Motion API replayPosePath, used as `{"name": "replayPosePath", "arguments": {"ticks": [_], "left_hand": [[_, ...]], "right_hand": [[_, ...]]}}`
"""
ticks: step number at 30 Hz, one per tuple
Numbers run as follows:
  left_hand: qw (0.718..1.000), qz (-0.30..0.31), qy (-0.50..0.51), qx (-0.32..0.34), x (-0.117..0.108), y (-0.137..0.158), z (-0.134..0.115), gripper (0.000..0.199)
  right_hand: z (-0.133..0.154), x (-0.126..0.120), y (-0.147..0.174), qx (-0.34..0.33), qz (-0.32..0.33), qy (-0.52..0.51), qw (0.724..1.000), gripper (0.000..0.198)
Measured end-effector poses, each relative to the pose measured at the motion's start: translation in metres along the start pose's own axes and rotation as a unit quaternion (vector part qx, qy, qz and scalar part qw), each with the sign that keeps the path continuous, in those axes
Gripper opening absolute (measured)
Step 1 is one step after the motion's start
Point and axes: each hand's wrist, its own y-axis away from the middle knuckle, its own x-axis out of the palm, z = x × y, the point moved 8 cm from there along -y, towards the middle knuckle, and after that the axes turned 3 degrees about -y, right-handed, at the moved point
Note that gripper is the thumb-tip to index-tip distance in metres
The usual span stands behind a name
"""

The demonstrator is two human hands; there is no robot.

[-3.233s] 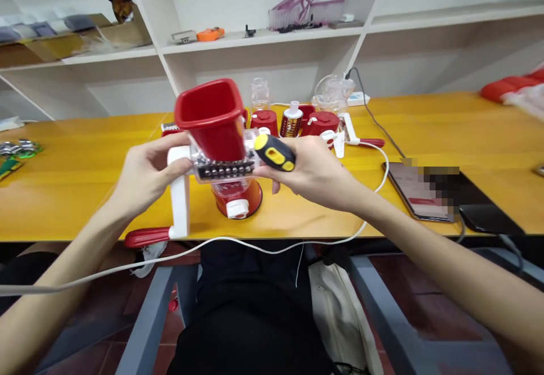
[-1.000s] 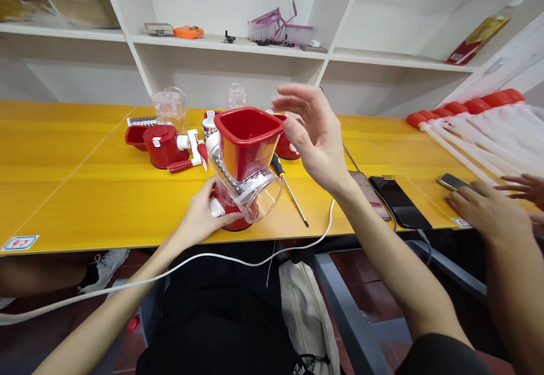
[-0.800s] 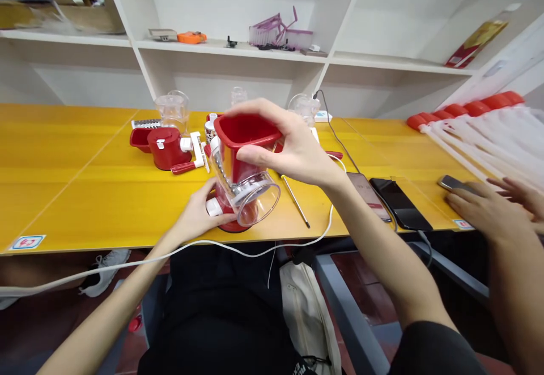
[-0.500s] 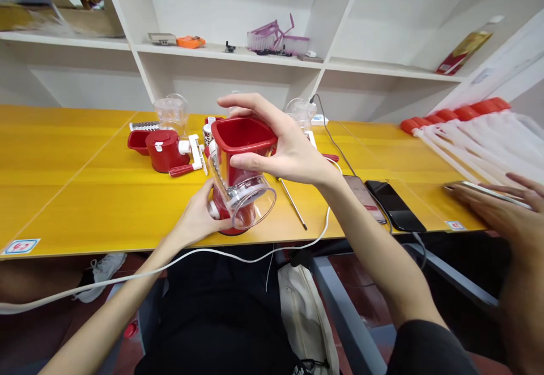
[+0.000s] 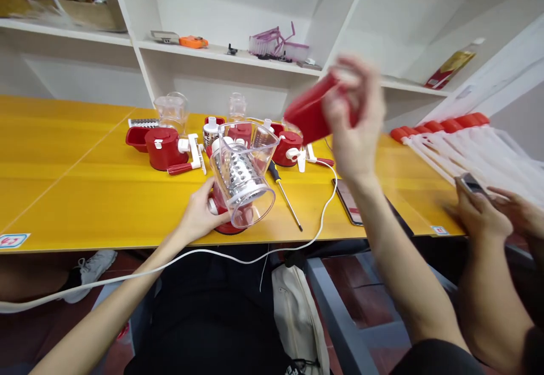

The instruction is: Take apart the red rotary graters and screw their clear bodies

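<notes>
A rotary grater (image 5: pixel 244 174) with a clear plastic hopper and a metal grating drum inside stands near the table's front edge on its red base. My left hand (image 5: pixel 200 209) grips that base low on its left side. Up and to the right, my right hand (image 5: pixel 357 120) is raised in the air, smeared by motion. Its fingers are closed around a red food pusher (image 5: pixel 314 109), apart from the grater, whose hopper mouth is uncovered.
Behind stand a red grater base (image 5: pixel 164 148), another red base (image 5: pixel 288 148) and clear hoppers. A screwdriver (image 5: pixel 290 202), a white cable (image 5: pixel 325 216) and a phone (image 5: pixel 349 202) lie to the right. At far right a co-worker's hands (image 5: pixel 484 211) hold a phone. White shelves (image 5: pixel 229 60) rise behind.
My right hand has lifted the red pusher out of the clear hopper and moved it up and right. My left hand has stayed on the base. The co-worker's phone has been turned.
</notes>
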Motion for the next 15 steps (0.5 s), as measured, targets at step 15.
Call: {"name": "replayPosePath", "arguments": {"ticks": [15], "left_hand": [[0.980,-0.108,-0.154,-0.068,0.010,0.029,-0.030,0.079]], "right_hand": [[-0.114,0.057,0.122,0.226,0.285,0.190,0.912,0.084]]}}
